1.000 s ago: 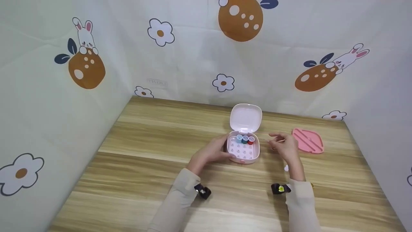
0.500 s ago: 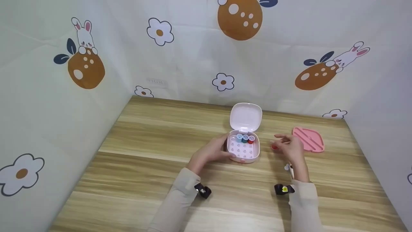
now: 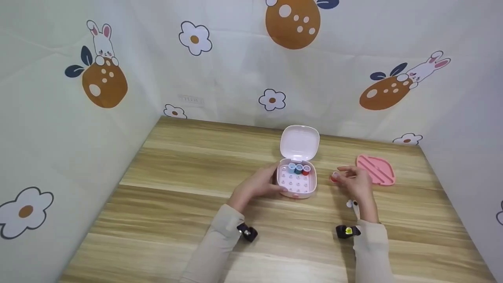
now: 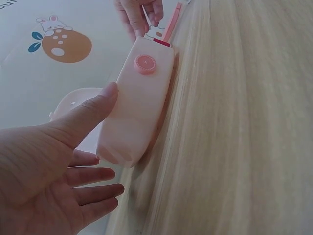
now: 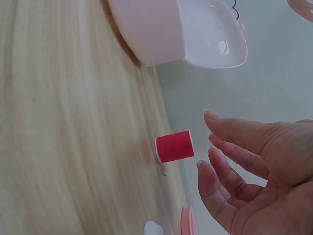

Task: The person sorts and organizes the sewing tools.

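Note:
A pink sewing box (image 3: 296, 195) stands with its pale lid (image 3: 300, 142) raised. Three thread spools, light blue (image 3: 292, 168), teal (image 3: 299, 169) and red (image 3: 306, 170), stand along its back row, and bare pegs fill the rows in front. My left hand (image 3: 259, 184) holds the box at its left side, thumb on the front corner in the left wrist view. Another red spool (image 5: 175, 146) stands upright on the table to the right of the box. My right hand (image 5: 259, 171) is beside it, fingers loosely bent and apart, with a gap to the spool in the right wrist view.
A pink tray (image 3: 376, 169) with diagonal slots lies behind and right of my right hand. By the right wrist lie a small white cloud-shaped piece (image 3: 349, 203) and a white object with a dark spot (image 3: 355, 207). Patterned cloth walls (image 3: 232, 78) close off the table.
My right hand has moved right, away from the box, and its fingers have come off the red spool, which now shows in front of the fingertips. The left hand stays on the box.

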`<state>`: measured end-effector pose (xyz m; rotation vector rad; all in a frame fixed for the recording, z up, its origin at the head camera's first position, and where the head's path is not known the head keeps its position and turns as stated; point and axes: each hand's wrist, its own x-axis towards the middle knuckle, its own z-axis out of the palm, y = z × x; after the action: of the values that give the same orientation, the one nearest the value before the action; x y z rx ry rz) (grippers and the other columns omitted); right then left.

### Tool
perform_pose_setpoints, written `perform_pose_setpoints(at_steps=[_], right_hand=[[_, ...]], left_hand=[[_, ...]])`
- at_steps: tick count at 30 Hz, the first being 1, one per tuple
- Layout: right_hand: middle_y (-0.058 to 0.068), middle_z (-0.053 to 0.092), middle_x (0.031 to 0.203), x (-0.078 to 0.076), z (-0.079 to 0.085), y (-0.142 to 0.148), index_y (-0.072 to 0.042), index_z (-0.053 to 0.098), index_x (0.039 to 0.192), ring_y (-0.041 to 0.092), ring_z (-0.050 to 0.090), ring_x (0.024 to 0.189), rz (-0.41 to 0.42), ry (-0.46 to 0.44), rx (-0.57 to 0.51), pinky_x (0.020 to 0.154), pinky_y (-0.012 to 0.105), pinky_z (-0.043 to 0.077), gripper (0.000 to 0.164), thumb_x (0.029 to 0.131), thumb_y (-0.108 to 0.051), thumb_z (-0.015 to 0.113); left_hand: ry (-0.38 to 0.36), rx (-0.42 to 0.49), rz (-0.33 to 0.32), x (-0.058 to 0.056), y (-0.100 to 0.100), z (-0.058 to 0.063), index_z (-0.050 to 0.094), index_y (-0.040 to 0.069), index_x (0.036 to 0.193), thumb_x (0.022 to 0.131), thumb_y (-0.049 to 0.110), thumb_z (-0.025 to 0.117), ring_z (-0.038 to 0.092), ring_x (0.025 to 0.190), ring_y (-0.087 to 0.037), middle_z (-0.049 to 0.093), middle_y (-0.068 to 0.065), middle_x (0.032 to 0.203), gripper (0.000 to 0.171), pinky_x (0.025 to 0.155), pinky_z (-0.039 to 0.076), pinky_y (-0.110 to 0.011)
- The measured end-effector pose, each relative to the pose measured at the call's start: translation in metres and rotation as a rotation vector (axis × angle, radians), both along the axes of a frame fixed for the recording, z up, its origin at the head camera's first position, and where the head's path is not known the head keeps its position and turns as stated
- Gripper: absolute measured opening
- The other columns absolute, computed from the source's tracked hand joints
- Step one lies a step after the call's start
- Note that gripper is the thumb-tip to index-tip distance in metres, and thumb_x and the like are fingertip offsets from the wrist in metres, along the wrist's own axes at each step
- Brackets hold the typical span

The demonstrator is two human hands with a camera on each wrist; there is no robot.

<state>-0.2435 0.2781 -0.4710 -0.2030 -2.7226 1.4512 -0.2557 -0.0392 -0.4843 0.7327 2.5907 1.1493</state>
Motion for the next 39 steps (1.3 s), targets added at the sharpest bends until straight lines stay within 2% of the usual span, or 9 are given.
perform_pose_setpoints(at_steps=[3,8,15,29,36,39], right_hand=[[0.011,0.072,0.095,-0.001,-0.003,0.001,0.013,0.068,0.125,0.008,0.064,0.076,-0.005,-0.008,0.001,0.064,0.017,0.054,0.042,0.093,-0.010,0.080],[0.016,0.074,0.097,-0.001,-0.006,0.002,0.013,0.068,0.125,0.009,0.066,0.074,-0.010,-0.005,-0.007,0.062,0.018,0.055,0.041,0.093,-0.010,0.081],[0.022,0.075,0.097,-0.002,-0.011,0.005,0.013,0.072,0.119,0.003,0.061,0.071,-0.007,0.049,0.041,0.060,0.015,0.052,0.036,0.090,-0.006,0.081],[0.011,0.076,0.087,-0.004,-0.016,0.008,0.014,0.072,0.116,0.006,0.063,0.063,-0.009,0.033,0.019,0.056,0.017,0.053,0.032,0.087,0.000,0.078],[0.021,0.076,0.094,-0.003,-0.015,0.006,0.015,0.072,0.115,0.004,0.062,0.065,-0.006,0.045,0.032,0.057,0.016,0.053,0.030,0.089,0.001,0.076],[0.020,0.076,0.093,-0.002,-0.015,0.006,0.015,0.072,0.115,0.005,0.062,0.065,-0.010,0.046,0.029,0.057,0.016,0.052,0.029,0.089,0.002,0.075]], left_hand=[[0.001,-0.002,0.004,0.000,0.000,-0.001,0.035,0.006,0.164,0.089,0.027,0.086,0.048,0.147,-0.036,0.051,-0.019,0.158,0.093,0.127,0.035,-0.046],[0.009,0.001,-0.001,0.001,0.000,0.001,0.036,0.006,0.164,0.089,0.027,0.086,0.048,0.147,-0.036,0.052,-0.019,0.158,0.092,0.126,0.035,-0.047],[0.012,0.014,-0.014,0.000,0.000,-0.001,0.036,0.006,0.163,0.090,0.026,0.085,0.048,0.147,-0.037,0.053,-0.020,0.157,0.090,0.126,0.036,-0.047],[0.009,0.000,-0.007,0.001,-0.001,0.001,0.035,0.008,0.165,0.091,0.026,0.084,0.046,0.148,-0.037,0.050,-0.019,0.160,0.090,0.127,0.035,-0.048],[0.007,-0.002,-0.004,0.001,0.000,0.000,0.035,0.007,0.164,0.091,0.027,0.084,0.045,0.149,-0.037,0.049,-0.018,0.160,0.090,0.127,0.034,-0.048],[0.007,-0.005,-0.001,0.000,0.000,0.000,0.035,0.007,0.164,0.091,0.027,0.085,0.044,0.150,-0.037,0.049,-0.018,0.161,0.091,0.128,0.033,-0.048]])
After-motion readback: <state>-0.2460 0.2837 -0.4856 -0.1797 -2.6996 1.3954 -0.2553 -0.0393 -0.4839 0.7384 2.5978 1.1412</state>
